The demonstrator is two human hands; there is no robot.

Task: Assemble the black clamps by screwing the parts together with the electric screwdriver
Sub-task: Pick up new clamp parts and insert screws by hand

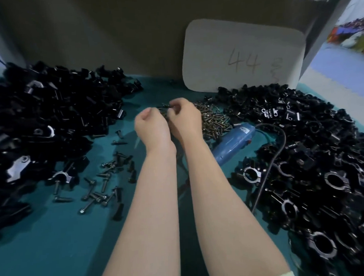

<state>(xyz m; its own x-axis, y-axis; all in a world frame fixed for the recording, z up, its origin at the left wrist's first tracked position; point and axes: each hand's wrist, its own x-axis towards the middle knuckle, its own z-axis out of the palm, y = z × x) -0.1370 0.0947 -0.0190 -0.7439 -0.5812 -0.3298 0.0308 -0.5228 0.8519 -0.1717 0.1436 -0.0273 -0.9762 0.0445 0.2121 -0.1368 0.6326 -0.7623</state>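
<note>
Both hands meet over the middle of the teal table (pixel 56 237). My left hand (pixel 150 126) is curled, its fingers hidden from view; what it holds cannot be made out. My right hand (pixel 184 117) pinches small dark screws (pixel 165 107) at its fingertips, beside the heap of brass-coloured screws (pixel 214 119). The blue electric screwdriver (pixel 232 145) lies on the table to the right of my right forearm, untouched. Loose black clamp parts (pixel 51 122) are piled at left. Assembled black clamps (pixel 324 173) are heaped at right.
Scattered black bolts (pixel 108 182) lie on the table left of my left forearm. The screwdriver's black cable (pixel 279 152) loops over the right heap. A white card marked 44 (pixel 244 55) leans on the brown back wall.
</note>
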